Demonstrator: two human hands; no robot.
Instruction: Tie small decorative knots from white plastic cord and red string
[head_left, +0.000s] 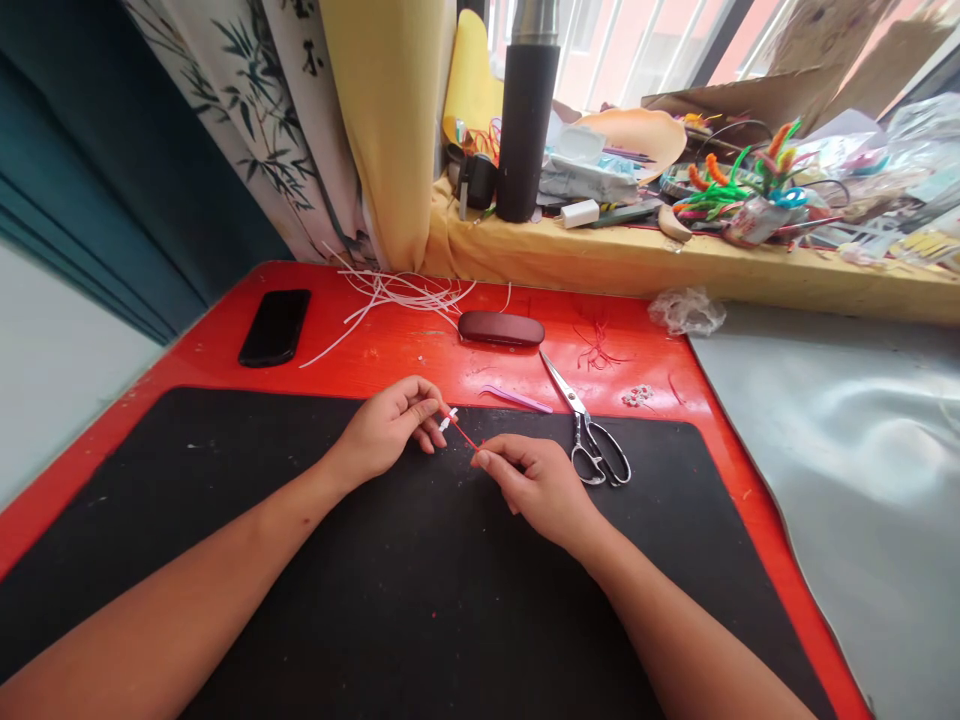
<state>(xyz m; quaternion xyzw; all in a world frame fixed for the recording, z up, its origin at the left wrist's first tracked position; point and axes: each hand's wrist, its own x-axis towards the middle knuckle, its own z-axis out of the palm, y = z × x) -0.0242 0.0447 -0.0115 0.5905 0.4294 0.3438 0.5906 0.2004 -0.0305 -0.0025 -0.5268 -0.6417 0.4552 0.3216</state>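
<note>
A thin red cord (pixel 466 435) stretches between my two hands above the black mat (pixel 420 580). My left hand (pixel 397 425) pinches its upper left end, and a small white piece (pixel 448 419) sits at those fingertips. The other end is pinched between the thumb and index finger of my right hand (pixel 536 485). Scissors (pixel 586 425) lie partly open just beyond my right hand. Purple tweezers (pixel 516 399) rest at the mat's far edge, between the hands and a dark red case (pixel 501 328).
White strips (pixel 390 297) and a black phone (pixel 274 328) lie on the red table (pixel 360 350) at the back left. Red threads (pixel 598 350) and small beads (pixel 637 396) are behind the scissors. A black bottle (pixel 529 130) stands on the cluttered sill.
</note>
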